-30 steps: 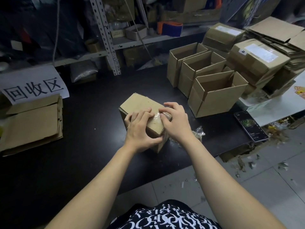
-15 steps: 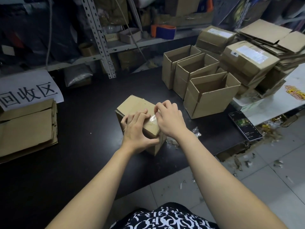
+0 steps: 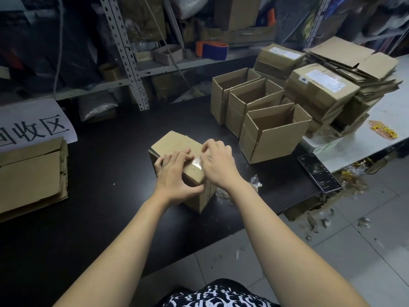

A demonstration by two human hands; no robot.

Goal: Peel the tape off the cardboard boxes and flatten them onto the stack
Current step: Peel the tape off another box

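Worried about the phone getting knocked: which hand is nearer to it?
Right. The right hand picks at tape on the box top, left of the phone; the left hand holds the box farther left.

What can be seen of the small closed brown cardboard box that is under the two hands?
The small brown cardboard box is closed and stands on the black table, one corner towards the person. A strip of clear shiny tape on its top is wrinkled and partly lifted. The left hand grips the near corner, fingers on top, thumb on the side; the right hand, fingers curled, seems to pinch the tape.
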